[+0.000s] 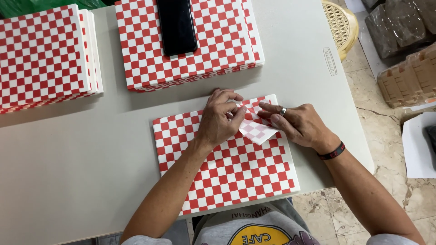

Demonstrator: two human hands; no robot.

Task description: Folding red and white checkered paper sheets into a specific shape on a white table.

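A red-and-white checkered paper sheet [236, 172] lies on the grey table in front of me. Its far right corner [256, 131] is folded back, showing the paler underside. My left hand [220, 119] pinches that folded flap from the left with curled fingers. My right hand [297, 124], with a ring and a black wristband, presses its fingers on the flap's right edge.
Two stacks of the same checkered sheets sit at the back: one at the far left [43, 56], one in the middle [218, 45] with a black phone [177, 25] on top. The grey table [81, 149] ends at right; a yellow stool [340, 25] and wrapped bundles [408, 77] stand on the tiled floor.
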